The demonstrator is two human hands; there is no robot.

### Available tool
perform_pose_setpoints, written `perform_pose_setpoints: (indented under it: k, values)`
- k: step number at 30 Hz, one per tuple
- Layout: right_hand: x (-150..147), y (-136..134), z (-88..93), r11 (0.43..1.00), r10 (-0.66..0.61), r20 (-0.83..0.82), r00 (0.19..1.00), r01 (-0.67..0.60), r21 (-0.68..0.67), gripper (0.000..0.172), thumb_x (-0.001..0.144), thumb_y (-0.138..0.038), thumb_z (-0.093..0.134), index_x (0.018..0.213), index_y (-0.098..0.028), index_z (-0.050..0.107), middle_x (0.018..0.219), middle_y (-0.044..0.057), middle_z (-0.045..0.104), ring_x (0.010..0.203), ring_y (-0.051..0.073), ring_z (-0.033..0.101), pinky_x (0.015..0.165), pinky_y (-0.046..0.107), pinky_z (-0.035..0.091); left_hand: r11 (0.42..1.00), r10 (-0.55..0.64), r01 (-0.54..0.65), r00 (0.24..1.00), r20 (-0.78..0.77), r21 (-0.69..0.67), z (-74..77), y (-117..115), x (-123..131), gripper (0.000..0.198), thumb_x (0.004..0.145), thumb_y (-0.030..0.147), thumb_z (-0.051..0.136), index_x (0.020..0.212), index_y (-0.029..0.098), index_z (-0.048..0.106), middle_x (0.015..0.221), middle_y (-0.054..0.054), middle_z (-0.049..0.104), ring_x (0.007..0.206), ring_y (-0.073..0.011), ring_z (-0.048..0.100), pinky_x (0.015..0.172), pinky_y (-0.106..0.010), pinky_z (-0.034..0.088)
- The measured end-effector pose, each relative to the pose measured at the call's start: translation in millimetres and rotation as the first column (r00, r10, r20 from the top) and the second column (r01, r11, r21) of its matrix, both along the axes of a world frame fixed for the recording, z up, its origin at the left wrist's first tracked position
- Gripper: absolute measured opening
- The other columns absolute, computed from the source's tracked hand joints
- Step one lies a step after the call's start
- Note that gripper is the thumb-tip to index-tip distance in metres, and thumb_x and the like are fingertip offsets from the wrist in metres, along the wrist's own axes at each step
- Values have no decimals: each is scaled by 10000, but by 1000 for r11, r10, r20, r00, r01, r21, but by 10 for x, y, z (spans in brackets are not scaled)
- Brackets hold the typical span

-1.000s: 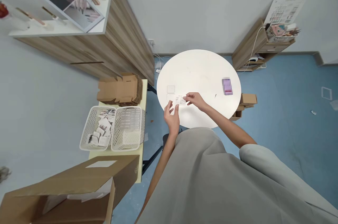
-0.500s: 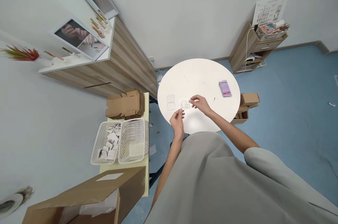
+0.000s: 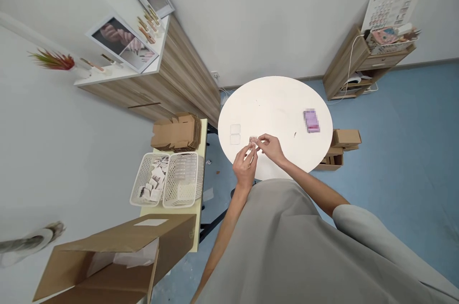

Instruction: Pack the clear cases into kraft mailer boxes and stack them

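Over the near edge of the round white table (image 3: pixel 276 98), my left hand (image 3: pixel 245 166) and my right hand (image 3: pixel 271 147) meet and pinch a small printed white card or packet (image 3: pixel 253 140) between their fingertips. It looks partly folded or turned edge-on, mostly hidden by the fingers. Two small clear square pieces (image 3: pixel 235 134) lie flat on the table just left of my hands. A purple blurred object (image 3: pixel 311 120) lies on the table's right side.
A yellow side table (image 3: pixel 199 184) at left carries two white mesh baskets (image 3: pixel 165 186) with packets and a stack of flat cardboard boxes (image 3: pixel 177 132). An open cardboard box (image 3: pixel 114 256) stands lower left. Small cartons (image 3: pixel 342 144) sit right of the table. Wooden shelves line the walls.
The card was held flat and spread between both hands; now the hands have come together over it and it appears smaller. The head view has shifted slightly.
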State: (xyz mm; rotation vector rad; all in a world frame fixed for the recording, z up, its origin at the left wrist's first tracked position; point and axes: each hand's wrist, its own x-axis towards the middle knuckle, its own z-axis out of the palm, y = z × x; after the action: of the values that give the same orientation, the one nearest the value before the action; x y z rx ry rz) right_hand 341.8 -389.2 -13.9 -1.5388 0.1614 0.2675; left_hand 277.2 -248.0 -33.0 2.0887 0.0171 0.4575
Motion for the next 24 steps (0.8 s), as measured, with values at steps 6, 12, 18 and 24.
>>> perform_pose_setpoints:
  k: [6, 12, 18, 24]
  values:
    - [112, -93, -95, 999, 18, 8, 1000, -18, 38, 493, 788, -686, 858, 778, -234, 664, 734, 21, 674, 700, 187, 671, 542, 290, 541, 983, 178, -179, 984, -25, -45, 36, 11, 8, 596, 995, 590, 789, 1483, 254, 724, 1517, -192, 694, 1464, -361, 606, 1259, -568, 466]
    - [179, -164, -122, 992, 80, 42, 996, -84, 93, 470, 803, -678, 844, 812, -237, 682, 752, 13, 660, 725, 174, 642, 586, 285, 543, 970, 149, -171, 980, -134, -171, 73, 43, 115, 441, 1090, 579, 642, 1343, 257, 805, 1289, -143, 783, 1311, -309, 656, 1174, -472, 497]
    - [159, -150, -220, 996, 44, 23, 999, -45, 78, 473, 817, -682, 796, 957, -232, 747, 889, 35, 727, 742, 162, 644, 610, 276, 527, 979, 129, -132, 991, -26, -155, 200, -2, 172, 323, 1078, 526, 690, 1167, 279, 879, 1116, -107, 768, 1143, -280, 681, 1072, -444, 543]
    - [124, -71, -198, 979, 77, -6, 997, -74, 190, 402, 864, -582, 723, 1079, -245, 767, 986, 27, 744, 846, 165, 663, 729, 276, 555, 996, 25, -23, 999, 24, -83, 297, -170, 119, 243, 1068, 458, 719, 1114, 301, 898, 1064, -103, 770, 1095, -281, 665, 983, -444, 573]
